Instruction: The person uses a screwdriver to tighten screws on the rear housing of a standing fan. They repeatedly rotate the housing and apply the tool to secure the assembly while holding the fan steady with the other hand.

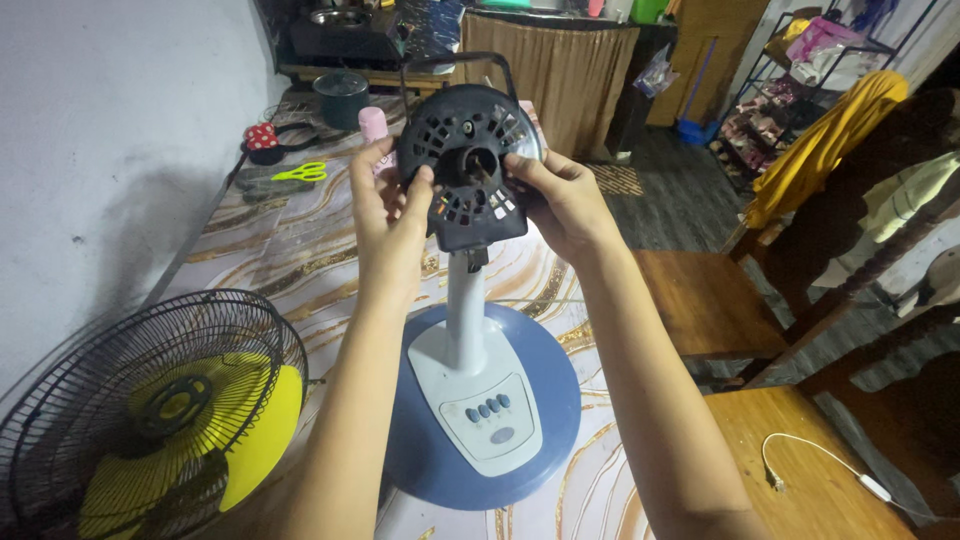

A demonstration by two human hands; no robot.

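Black vented motor housing (468,150) sits atop white fan stand (466,310), blue base (545,400) on marbled tabletop (290,250). Left hand (388,205) and right hand (560,200) both curled, gripping housing's sides. Grille with yellow blades (150,410) lies left.

Small colourful sticker label (441,205) on black fan motor housing (465,150), lower left of its central hole; no packages, signs, screens.

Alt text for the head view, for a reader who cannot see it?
Left hand and right hand hold a black fan motor housing atop a white stand with blue base. A wire guard with yellow blades lies left.
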